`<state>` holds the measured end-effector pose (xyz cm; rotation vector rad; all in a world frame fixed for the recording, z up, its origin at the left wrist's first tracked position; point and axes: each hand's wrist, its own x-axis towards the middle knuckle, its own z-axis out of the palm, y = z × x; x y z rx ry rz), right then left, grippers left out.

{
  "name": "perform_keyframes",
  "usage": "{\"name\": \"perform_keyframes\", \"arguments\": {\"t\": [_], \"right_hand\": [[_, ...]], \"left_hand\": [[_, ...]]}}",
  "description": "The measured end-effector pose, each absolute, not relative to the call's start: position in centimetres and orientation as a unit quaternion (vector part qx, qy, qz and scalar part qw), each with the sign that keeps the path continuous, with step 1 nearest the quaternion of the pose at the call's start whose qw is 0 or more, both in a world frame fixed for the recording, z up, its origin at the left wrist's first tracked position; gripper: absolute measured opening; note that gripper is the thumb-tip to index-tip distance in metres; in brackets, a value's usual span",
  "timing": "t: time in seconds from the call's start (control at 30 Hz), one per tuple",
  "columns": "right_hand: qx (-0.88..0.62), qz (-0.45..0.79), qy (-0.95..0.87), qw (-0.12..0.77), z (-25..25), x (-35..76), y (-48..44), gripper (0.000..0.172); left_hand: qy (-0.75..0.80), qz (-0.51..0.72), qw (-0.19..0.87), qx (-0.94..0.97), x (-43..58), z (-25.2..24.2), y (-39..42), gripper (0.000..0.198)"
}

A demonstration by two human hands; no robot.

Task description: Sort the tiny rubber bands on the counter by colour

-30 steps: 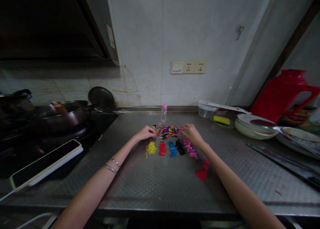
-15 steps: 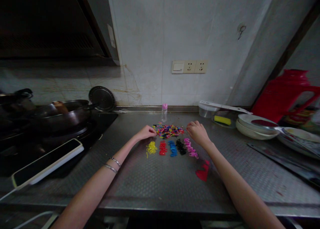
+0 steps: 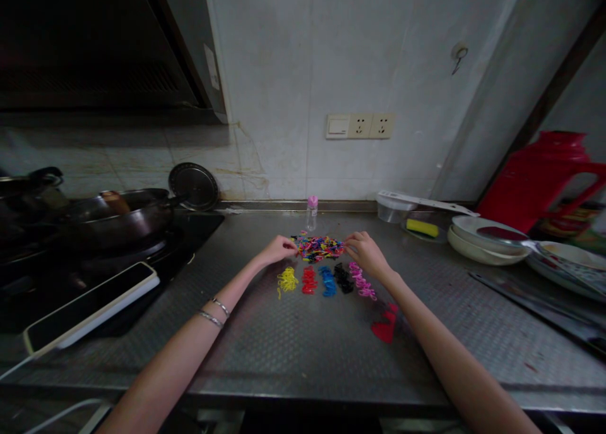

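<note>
A mixed heap of small coloured rubber bands (image 3: 319, 247) lies on the steel counter (image 3: 303, 345). In front of it sit sorted little piles: yellow (image 3: 286, 280), red (image 3: 308, 280), blue (image 3: 327, 281), black (image 3: 343, 278) and pink (image 3: 362, 281). My left hand (image 3: 279, 250) rests at the heap's left edge, fingers curled in a pinch. My right hand (image 3: 364, 254) touches the heap's right edge, fingers pinched together. What either pinch holds is too small to see. A small clear bottle with a pink cap (image 3: 311, 213) stands behind the heap.
A wok (image 3: 113, 216) sits on the dark cooktop at left, with a phone (image 3: 88, 307) near the front. Stacked plates (image 3: 487, 238), a yellow sponge (image 3: 421, 227) and a red jug (image 3: 534, 178) are at right. A red shape (image 3: 384, 325) lies under my right forearm.
My right hand, which had drawn back to the right of the heap half a second ago, has returned to the heap's right edge. My left hand has barely moved.
</note>
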<state>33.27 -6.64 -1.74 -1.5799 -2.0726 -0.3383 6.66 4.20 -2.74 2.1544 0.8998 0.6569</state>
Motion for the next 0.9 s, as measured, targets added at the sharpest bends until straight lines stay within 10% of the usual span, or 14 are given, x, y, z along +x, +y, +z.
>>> {"name": "perform_keyframes", "arguments": {"t": [0.9], "right_hand": [[-0.584,-0.052,-0.775,0.235,-2.8,30.9,-6.3,0.022]], "left_hand": [[0.348,0.219,0.288,0.865,7.3,-2.8,3.3,0.023]]}}
